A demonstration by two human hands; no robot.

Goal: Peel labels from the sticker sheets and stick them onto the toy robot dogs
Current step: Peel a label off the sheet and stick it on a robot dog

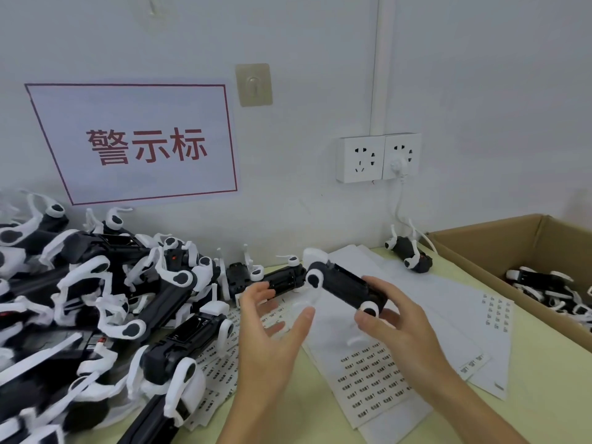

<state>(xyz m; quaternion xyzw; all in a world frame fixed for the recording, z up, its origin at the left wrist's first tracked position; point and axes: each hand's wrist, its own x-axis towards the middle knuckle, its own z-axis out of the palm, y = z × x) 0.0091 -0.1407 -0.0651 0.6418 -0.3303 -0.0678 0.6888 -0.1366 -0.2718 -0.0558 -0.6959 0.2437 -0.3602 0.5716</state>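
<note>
Your right hand (389, 318) grips a black-and-white toy robot dog (344, 286) from below, holding it above the sticker sheets (371, 376) near the middle of the surface (544, 379). Your left hand (272, 328) hovers beside it, fingers spread and holding nothing; whether a label clings to a fingertip is too blurred to tell. The grip sits at one end, so the dog could tip and its loose white legs could snag. A label could land crooked if the body shifts. A heap of dogs (96, 299) crowds the left edge, overlapping some sheets. A cardboard box (499, 238) containing more dogs stands at the right edge.
</note>
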